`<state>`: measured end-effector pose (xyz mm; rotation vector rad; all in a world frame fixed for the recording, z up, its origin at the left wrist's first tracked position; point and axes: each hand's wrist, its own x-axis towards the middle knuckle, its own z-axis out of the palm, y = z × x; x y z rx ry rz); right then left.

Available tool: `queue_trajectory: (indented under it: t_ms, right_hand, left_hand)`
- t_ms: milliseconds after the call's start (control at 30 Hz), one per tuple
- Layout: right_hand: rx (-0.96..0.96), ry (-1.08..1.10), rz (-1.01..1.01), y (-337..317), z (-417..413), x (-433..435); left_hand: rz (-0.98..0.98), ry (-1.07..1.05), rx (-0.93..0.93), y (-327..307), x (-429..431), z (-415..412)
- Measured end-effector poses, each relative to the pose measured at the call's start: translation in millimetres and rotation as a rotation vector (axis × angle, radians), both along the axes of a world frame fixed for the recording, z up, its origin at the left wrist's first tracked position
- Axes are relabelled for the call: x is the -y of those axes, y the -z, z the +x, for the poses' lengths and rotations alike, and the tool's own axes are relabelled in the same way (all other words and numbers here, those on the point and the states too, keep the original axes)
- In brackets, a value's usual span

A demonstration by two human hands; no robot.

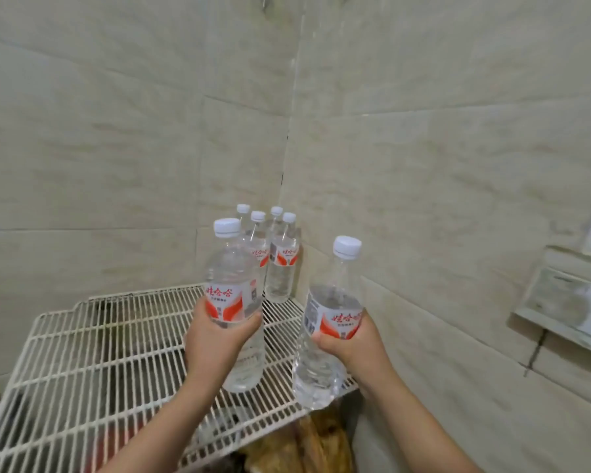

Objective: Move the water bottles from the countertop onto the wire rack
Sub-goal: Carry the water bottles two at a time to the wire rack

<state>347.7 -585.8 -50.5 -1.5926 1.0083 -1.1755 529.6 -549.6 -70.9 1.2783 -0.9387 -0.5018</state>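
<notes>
My left hand (215, 339) grips a clear water bottle (231, 278) with a white cap and a red-and-white label, held upright over the white wire rack (82, 363). My right hand (350, 346) holds a second bottle of the same kind (335, 302) near the rack's right front edge, tilted slightly. Whether either bottle's base touches the wires I cannot tell. Several more bottles (280, 264) stand upright in a tight group at the rack's far right corner, against the tiled walls.
Beige tiled walls (423, 182) meet in a corner right behind the standing bottles. A ledge or sill (567, 308) juts out on the right wall. Brownish items (307, 445) lie below the rack's front edge. The rack's left half carries nothing.
</notes>
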Motion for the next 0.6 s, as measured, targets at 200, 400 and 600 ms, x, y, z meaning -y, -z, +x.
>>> queue_trajectory:
  t_ms: [200, 400, 600]
  right_hand:
    - [0.011, -0.027, 0.008, -2.6, 20.0, 63.9]
    - [-0.043, -0.049, 0.034, 12.9, 43.3, 119.3]
    - [-0.028, -0.163, 0.067, 22.8, 61.0, 147.6]
  left_hand:
    - [-0.004, -0.074, -0.004, 3.1, 49.7, -3.8]
    - [0.031, -0.152, -0.050, 21.3, 71.1, -6.2]
    - [0.019, -0.196, 0.003, 27.7, 69.3, -4.1]
